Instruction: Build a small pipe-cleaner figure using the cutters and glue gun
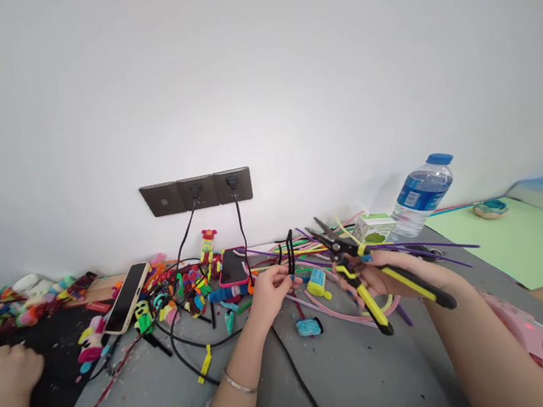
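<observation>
left hand (273, 290) pinched black stems (291, 251), ends pointing up; right hand (373, 280), near it, gripped yellow-black pliers (343, 248), blades parted. open grey tabletop (375, 385) lay nearer the body than both grips; bottle (421, 198) and wall (297, 104) hemmed the far side.

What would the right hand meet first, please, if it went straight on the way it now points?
The yellow-and-black metal pliers in the right hand would probably meet the thin black fuzzy stems at the left hand first, though depth is unclear.
</observation>
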The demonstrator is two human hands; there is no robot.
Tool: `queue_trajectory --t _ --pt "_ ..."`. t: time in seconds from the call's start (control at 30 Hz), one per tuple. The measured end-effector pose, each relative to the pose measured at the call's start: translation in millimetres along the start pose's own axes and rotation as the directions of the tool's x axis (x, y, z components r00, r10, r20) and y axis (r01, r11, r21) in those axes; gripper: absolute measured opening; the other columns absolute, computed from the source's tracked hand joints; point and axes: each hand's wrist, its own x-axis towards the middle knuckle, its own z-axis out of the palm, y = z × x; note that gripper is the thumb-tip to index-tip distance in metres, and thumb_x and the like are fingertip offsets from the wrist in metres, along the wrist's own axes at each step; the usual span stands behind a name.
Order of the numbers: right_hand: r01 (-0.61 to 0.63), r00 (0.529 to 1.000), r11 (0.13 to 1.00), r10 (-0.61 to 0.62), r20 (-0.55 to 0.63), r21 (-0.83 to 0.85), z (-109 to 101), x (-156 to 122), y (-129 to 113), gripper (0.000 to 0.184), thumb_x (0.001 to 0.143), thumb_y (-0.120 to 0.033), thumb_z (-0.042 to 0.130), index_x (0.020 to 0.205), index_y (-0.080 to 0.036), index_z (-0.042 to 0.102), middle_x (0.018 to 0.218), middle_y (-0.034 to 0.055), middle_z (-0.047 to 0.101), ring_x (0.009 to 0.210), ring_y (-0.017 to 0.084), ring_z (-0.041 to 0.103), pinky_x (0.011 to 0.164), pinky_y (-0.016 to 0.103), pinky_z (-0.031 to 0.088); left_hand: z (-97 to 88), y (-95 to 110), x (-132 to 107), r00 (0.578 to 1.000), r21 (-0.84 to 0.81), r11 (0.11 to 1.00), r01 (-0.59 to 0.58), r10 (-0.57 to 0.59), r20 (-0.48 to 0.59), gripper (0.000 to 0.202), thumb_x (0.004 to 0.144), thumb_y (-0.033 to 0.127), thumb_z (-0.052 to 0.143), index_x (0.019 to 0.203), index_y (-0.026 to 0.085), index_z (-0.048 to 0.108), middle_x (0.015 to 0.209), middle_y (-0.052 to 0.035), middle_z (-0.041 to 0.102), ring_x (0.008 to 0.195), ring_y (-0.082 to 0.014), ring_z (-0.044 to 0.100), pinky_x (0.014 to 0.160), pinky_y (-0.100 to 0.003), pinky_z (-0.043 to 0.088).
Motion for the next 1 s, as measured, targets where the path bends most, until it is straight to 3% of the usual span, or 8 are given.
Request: queue_trajectory --t 0.17,0.3,0.4,0.57,0.7,0.83,1.0 --pt "-0.115 0.977 0.992 0.103 0.185 0.051 9 -2 14 0.044 0.081 -0.059 0.044 0.084 -0.018 0.060 0.082 0.0131 0.069 0.062 0.021 0.066 0.050 0.030 0.050 -0.9 0 0 1.000 0.001 1.000 -0.013 0.013 0.023 0.024 0.077 0.036 0.067 0.088 0.017 0.058 0.081 -0.0102 0.077 0.074 -0.0223 0.073 0.072 -0.034 0.056" --pt "-0.153 0.928 0.968 0.072 0.365 0.198 19 3 7 0.047 0.074 -0.062 0.048 0.089 -0.018 0.058 0.081 0.0114 0.069 0.068 0.023 0.068 0.057 0.032 0.053 -0.1 0 0 1.000 0.006 1.000 -0.015 0.015 0.028 0.024 0.076 0.036 0.066 0.089 0.017 0.058 0.080 -0.0101 0.077 0.073 -0.0229 0.073 0.072 -0.035 0.056" --pt "-0.151 0.906 0.950 0.022 0.423 0.273 25 6 3 0.051 0.072 -0.061 0.049 0.096 -0.016 0.058 0.083 0.0114 0.068 0.075 0.025 0.070 0.065 0.034 0.055 0.6 1 0 0.999 0.022 0.999 -0.024 0.023 0.041 0.022 0.077 0.034 0.064 0.089 0.017 0.058 0.080 -0.0100 0.077 0.073 -0.0227 0.073 0.073 -0.035 0.056" --pt "-0.142 0.910 0.935 -0.005 0.414 0.325 29 13 4 0.048 0.076 -0.054 0.049 0.101 -0.015 0.057 0.087 0.0118 0.069 0.078 0.025 0.070 0.074 0.037 0.056 1.2 4 -3 0.998 0.080 0.996 -0.046 0.043 0.046 0.015 0.078 0.029 0.061 0.088 0.017 0.060 0.079 -0.0093 0.077 0.074 -0.0228 0.073 0.073 -0.034 0.056" --pt "-0.104 0.966 0.948 0.025 0.257 0.302 27 21 6 0.049 0.076 -0.055 0.042 0.102 -0.016 0.056 0.086 0.0119 0.067 0.078 0.025 0.069 0.073 0.039 0.056 1.1 7 -4 0.995 0.162 0.984 -0.072 0.061 0.074 0.009 0.079 0.025 0.060 0.084 0.017 0.062 0.077 -0.0085 0.076 0.074 -0.0227 0.073 0.072 -0.034 0.056" --pt "-0.071 0.990 0.976 0.044 0.134 0.203 24 27 10 0.052 0.076 -0.057 0.037 0.104 -0.018 0.056 0.084 0.0104 0.066 0.075 0.024 0.067 0.070 0.038 0.055 -1.1 8 -5 0.992 0.217 0.969 -0.120 0.106 0.073 0.011 0.081 0.024 0.058 0.087 0.018 0.066 0.081 -0.0078 0.077 0.078 -0.0231 0.073 0.073 -0.033 0.057" --pt "0.041 0.992 0.959 -0.072 0.104 0.281 27 23 9 0.046 0.070 -0.054 0.048 0.098 -0.020 0.060 0.078 0.0092 0.068 0.066 0.023 0.063 0.066 0.038 0.056 -3.6 10 -6 0.980 0.383 0.902 -0.200 0.194 0.053 0.018 0.083 0.019 0.054 0.092 0.020 0.069 0.089 -0.0068 0.077 0.083 -0.0224 0.073 0.074 -0.030 0.056"
